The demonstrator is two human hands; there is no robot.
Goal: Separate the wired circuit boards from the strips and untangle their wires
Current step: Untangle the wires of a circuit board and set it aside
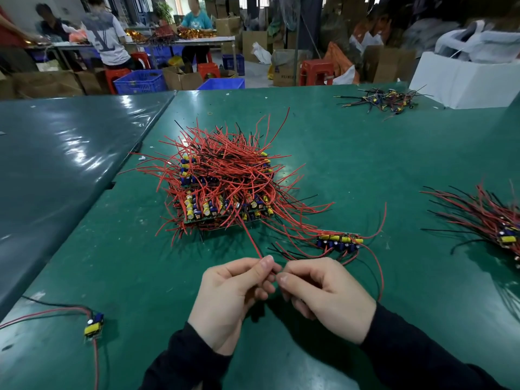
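A red wire (251, 240) is pinched between thumb and fingers of the left hand (235, 294) and met by the curled fingertips of the right hand (323, 294), apparently so it can be drawn free of the tangle. It is traced up to the heap of wired boards (225, 184) at mid-worktop (365, 153), while a strip of boards (339, 240) is kept just beyond the right hand, presumably for splitting next, and one separated board (94, 326) is laid aside near left.

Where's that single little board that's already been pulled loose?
The single board lies on the green table at the head view's lower left, left of the left hand, apart from the big pile.
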